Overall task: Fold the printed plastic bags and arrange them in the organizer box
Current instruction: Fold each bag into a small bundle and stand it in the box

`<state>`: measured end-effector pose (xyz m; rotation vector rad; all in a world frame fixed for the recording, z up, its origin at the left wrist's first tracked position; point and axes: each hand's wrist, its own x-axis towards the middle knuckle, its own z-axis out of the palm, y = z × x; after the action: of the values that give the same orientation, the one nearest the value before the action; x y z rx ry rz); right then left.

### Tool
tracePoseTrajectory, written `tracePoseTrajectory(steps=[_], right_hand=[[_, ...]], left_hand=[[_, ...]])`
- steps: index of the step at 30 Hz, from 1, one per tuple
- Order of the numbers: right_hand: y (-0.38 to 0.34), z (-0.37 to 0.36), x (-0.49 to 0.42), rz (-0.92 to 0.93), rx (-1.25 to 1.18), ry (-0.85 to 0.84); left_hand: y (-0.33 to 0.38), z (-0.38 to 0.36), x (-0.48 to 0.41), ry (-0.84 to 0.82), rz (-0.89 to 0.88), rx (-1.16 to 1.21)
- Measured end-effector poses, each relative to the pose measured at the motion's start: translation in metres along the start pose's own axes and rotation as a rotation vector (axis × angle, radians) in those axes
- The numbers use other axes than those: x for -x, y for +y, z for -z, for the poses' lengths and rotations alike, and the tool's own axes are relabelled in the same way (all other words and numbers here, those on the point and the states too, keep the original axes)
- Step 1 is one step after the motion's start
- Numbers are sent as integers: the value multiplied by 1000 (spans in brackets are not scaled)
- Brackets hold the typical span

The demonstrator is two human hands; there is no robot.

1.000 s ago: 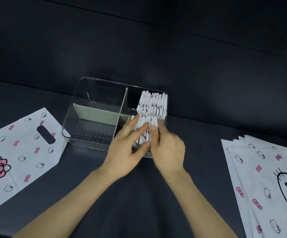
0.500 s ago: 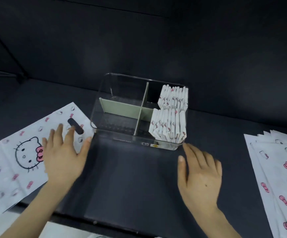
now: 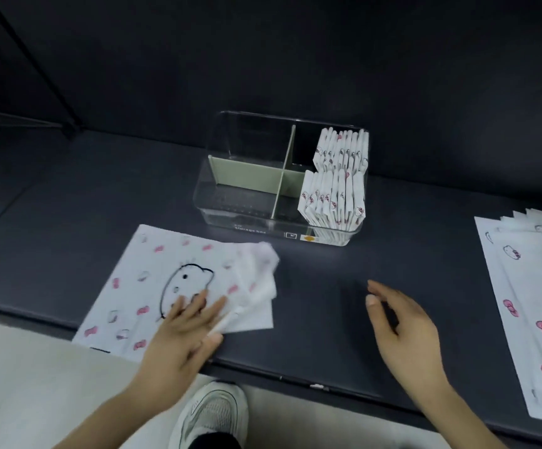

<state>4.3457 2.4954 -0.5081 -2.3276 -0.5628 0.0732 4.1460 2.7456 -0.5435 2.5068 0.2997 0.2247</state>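
Observation:
A clear organizer box (image 3: 217, 176) with grey-green dividers stands at the middle back of the dark surface. Its two right compartments hold several folded printed bags (image 3: 336, 196) standing upright; the two left compartments hold nothing. A flat white bag with a cat face and pink bows (image 3: 153, 280) lies in front of the box, its right side blurred and rumpled. My left hand (image 3: 185, 332) presses flat on that bag's near right part with fingers spread. My right hand (image 3: 402, 325) hovers open over the bare surface to the right.
A stack of unfolded printed bags (image 3: 529, 286) lies at the right edge. The dark surface's front edge runs across below my hands, with pale floor and a white shoe (image 3: 211, 413) beneath. A dark wall rises behind the box.
Both hands left the box's front right compartment. My left hand went to the flat bag at the left and has slid it rightward in front of the box. My right hand drew back.

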Motion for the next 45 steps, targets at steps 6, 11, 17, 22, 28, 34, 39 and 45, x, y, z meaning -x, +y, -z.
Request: tracePoseTrajectory(steps=[6,11,17,22,28,34,39,45], right_hand=[[14,31,2,-443,-653,-206],[50,82,1,-539,-1084,-211],[96,129,12,-376,-1331,-391],[104,143,20,-429,-931,-270],[90,141,16,-471,-731,59],[74,135,-1,-400,-951,-68],[81,112,9,-466,-740,-230],[87,93,19,-468,-409,-105]], left_hand=[[72,-45,-29,-293,-226,351],[125,-63,-76,-520,409,984],[152,-95,-103,-665,569,1195],[175,-110,-105,-669,553,1279],[170,-83,-122,-470,192,972],[157,-90,-117,-303,276,916],[157,-92,-113,-130,538,1138],[138,-92,-101,-16,243,531]])
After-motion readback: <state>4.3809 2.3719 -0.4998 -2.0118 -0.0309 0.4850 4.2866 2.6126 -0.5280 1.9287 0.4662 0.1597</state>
